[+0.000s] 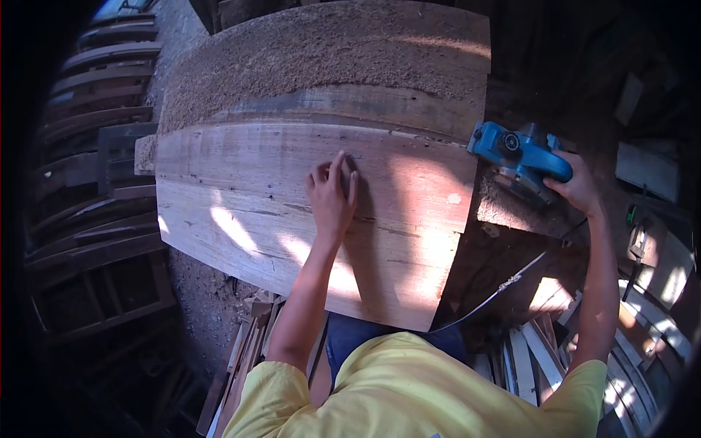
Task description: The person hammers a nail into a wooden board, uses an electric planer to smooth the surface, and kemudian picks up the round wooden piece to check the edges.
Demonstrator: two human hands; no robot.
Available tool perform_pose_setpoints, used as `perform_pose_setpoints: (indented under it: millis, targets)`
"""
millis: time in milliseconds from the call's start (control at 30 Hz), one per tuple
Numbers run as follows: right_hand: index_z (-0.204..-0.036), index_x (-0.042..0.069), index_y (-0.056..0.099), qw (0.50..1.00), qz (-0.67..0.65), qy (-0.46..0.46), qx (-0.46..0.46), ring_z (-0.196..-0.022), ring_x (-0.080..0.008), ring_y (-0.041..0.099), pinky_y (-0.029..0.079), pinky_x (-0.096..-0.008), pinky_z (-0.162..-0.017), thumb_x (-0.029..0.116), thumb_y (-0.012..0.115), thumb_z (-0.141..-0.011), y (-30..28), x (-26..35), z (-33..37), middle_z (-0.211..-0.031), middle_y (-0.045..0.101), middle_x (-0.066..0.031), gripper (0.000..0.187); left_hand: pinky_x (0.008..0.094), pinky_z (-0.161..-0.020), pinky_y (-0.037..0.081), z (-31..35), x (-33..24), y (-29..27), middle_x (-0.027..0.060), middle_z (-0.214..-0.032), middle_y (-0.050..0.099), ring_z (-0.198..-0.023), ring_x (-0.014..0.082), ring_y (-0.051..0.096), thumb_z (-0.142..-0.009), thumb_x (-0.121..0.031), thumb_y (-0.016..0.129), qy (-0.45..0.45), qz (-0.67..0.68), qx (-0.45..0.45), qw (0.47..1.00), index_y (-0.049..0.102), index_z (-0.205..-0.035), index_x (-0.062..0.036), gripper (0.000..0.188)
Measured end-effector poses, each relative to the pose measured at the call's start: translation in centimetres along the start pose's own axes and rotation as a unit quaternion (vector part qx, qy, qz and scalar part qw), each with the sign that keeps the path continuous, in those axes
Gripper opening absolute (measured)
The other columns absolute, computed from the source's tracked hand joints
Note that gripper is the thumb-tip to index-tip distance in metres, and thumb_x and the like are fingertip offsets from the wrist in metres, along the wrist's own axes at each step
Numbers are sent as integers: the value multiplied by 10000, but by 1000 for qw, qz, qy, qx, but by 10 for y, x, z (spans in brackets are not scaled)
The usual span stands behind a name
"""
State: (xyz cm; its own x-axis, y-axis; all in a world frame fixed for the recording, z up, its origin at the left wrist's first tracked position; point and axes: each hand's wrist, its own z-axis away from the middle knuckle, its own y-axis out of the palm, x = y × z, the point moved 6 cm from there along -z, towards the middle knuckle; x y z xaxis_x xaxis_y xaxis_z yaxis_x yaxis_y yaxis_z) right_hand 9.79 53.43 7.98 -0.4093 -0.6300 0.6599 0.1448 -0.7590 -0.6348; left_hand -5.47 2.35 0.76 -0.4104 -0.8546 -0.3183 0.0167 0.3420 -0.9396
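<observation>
Wooden board beneath left hand

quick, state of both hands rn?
Left hand: open, fingers loosely spread, holding nothing, over the wooden board.
Right hand: closed around the rear handle of the blue power planer.

I get a dim scene: hard sun patches bleaching the board's near right, dark shadow beside the left hand, edges bending into black.
</observation>
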Motion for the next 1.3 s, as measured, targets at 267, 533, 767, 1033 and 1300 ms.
perform_pose_setpoints:
  millis: [267, 533, 767, 1033, 1300]
  targets:
    - [-1504, 116, 643, 970, 57, -125, -201, -1126, -349, 679, 532, -450, -1027, 376, 913, -819, -10, 51, 50, -1194, 690, -158, 781, 549, -1050, 445, -31, -3, 4, 210, -1218, 596, -1170, 391, 549, -1018, -433, 702, -23, -52, -61, 996, 657, -1525, -270, 534]
    - [-1264, 47, 767, 893, -16, 45, -447, -962, -273, 688, 558, -385, -890, 132, 824, -931, 55, 29, 249, -993, 684, -108, 348, 567, -1036, 482, -17, -9, 8, 200, -1264, 602, -1170, 401, 572, -1062, -512, 635, -31, -69, -31, 997, 648, -1530, -298, 515]
    - [-1222, 59, 776, 809, -67, 204, -547, -936, -224, 723, 583, -387, -862, 209, 816, -961, 23, -107, 350, -1063, 717, -110, 304, 594, -1029, 498, -32, 3, 21, 282, -1315, 596, -1172, 483, 604, -1081, -516, 615, 29, -97, -28, 995, 617, -1558, -260, 541]
    - [-1162, 94, 801, 741, 55, 371, -557, -1061, -351, 741, 589, -479, -934, 305, 772, -973, -132, -344, 363, -1129, 764, -164, 284, 624, -1143, 438, -30, 21, 21, 375, -1442, 558, -1320, 552, 550, -1078, -481, 651, 13, -138, 140, 980, 479, -1673, -288, 649]
    - [-1074, 1, 775, 719, 149, 468, -492, -1083, -406, 744, 592, -514, -934, 195, 684, -975, -220, -507, 382, -1168, 745, -260, 235, 642, -1220, 336, 103, -59, 7, 267, -1601, 471, -1440, 465, 477, -1071, -567, 621, -68, -94, 148, 982, 396, -1715, -329, 723]
